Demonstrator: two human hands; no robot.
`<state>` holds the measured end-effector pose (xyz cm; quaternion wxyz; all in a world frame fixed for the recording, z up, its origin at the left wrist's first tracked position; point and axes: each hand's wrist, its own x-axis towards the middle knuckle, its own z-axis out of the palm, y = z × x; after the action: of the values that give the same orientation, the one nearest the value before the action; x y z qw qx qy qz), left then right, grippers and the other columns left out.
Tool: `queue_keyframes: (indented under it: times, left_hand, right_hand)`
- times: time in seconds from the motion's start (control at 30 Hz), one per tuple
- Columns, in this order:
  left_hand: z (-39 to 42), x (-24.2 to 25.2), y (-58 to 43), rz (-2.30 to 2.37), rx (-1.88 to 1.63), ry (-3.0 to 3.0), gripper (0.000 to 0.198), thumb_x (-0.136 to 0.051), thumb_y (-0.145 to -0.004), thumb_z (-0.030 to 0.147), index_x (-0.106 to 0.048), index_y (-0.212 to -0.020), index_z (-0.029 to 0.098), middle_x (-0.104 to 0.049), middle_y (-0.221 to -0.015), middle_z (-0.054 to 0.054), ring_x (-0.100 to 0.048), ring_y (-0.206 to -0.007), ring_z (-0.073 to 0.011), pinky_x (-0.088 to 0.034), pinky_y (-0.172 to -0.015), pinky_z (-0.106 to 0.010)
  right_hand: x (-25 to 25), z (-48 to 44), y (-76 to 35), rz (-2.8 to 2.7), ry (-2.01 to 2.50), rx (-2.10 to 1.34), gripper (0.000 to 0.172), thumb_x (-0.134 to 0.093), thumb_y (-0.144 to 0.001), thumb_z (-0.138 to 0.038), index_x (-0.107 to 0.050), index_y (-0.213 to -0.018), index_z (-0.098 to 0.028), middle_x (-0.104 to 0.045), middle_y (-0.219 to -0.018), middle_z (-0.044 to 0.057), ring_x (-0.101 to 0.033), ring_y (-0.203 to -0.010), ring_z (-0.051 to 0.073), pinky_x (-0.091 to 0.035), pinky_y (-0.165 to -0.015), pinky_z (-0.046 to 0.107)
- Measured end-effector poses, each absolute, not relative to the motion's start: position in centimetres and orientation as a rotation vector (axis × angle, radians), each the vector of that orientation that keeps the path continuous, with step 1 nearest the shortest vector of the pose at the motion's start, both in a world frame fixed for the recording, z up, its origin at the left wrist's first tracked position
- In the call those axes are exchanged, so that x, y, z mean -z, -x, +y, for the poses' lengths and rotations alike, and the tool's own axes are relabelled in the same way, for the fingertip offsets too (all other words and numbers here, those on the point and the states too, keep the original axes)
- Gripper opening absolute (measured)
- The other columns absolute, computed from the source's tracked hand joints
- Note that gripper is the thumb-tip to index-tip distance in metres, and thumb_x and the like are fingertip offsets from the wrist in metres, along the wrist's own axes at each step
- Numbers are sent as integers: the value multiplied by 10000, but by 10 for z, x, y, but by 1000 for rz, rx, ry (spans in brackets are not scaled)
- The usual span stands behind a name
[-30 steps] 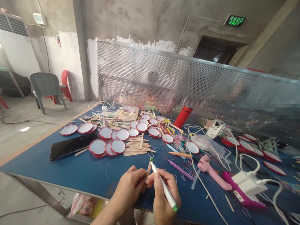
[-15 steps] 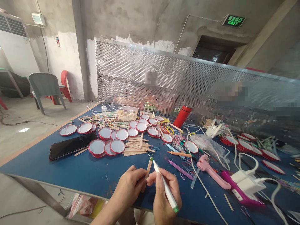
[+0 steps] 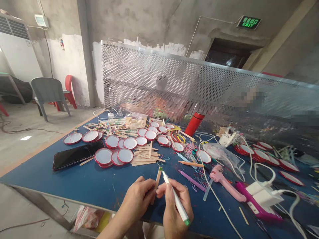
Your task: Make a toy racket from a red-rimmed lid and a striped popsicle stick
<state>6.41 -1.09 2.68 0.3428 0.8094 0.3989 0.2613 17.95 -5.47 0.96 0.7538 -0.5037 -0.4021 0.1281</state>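
Observation:
Between the fingers of my left hand [image 3: 139, 196] stands a flat wooden craft stick [image 3: 158, 179], its far tip coloured green. My right hand [image 3: 176, 205] grips a white marker pen [image 3: 176, 199] with a green end, its nib against or very near the green tip of the stick. Just beyond the tip lies a small rubber band [image 3: 160, 164]. A pile of plain craft sticks [image 3: 146, 157] spreads farther back, beside several round red-rimmed lids [image 3: 125, 155].
A black phone [image 3: 74, 156] lies at the left. A red bottle [image 3: 194, 123] stands near the perforated metal screen [image 3: 139, 73]. Purple [image 3: 191, 180] and orange markers [image 3: 190, 164], a pink glue gun [image 3: 225, 182] and a magenta power strip [image 3: 261, 205] with white cables are at the right.
The green patch on the stick's tip looks slightly larger, and the marker's nib has shifted a little. Both hands keep nearly the same place.

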Motion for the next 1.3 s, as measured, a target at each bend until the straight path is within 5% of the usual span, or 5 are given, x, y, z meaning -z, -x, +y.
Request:
queue_keyframes:
  times: [1.3]
  left_hand:
    - [-11,-21,-64,1029,-706,-2070,265,-452,-951,187,-453,-689,233,-653,-692,-22,-542,-797,-218,-383,-705,-275]
  right_hand:
    - [-8,-57,-180,-930,1049,-362,179,-673,-973,-376,-670,-956,-198,-712,-640,-21,-666,-523,136,-568,-521,239]
